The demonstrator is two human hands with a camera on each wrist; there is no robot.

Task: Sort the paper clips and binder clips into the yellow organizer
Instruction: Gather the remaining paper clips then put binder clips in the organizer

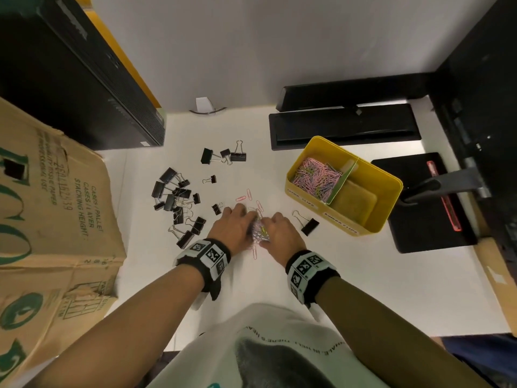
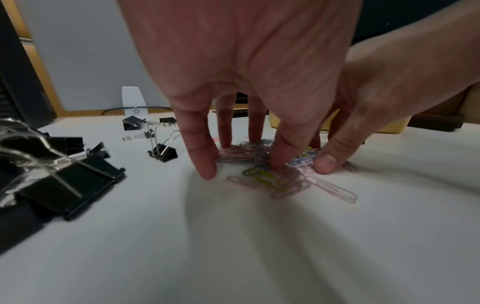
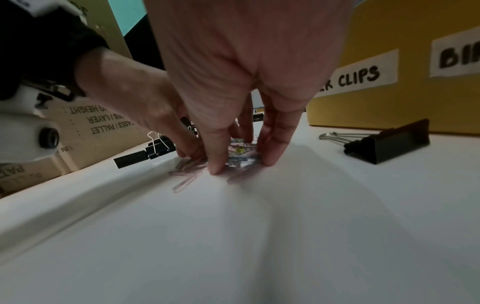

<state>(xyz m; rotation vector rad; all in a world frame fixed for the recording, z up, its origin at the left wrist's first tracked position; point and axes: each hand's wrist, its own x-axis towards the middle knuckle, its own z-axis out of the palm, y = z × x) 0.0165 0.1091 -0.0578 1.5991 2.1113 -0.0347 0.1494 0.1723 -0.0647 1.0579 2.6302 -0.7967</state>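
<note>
**Q:** What is held in the yellow plastic organizer (image 1: 391, 189), right of centre?

**A:** Pastel wire paper clips (image 1: 316, 177), in its left compartment. A loose heap (image 1: 258, 233) is pressed between the fingertips of the left hand (image 1: 232, 228) and right hand (image 1: 279, 233), mid-frame. Black metal binder clips (image 1: 179, 200) are scattered left. Bare white desk (image 1: 349, 275) is seen lower right.

Your left hand (image 1: 233, 229) and right hand (image 1: 281, 233) meet on the table (image 1: 335, 289) over a pile of paper clips (image 1: 258, 233). Binder clips (image 1: 179, 203) lie scattered to your left, near the box (image 1: 56, 205). The organizer (image 1: 389, 208) stands to your right, with one binder clip (image 1: 309, 226) just before it and more paper clips in its left compartment.
</note>
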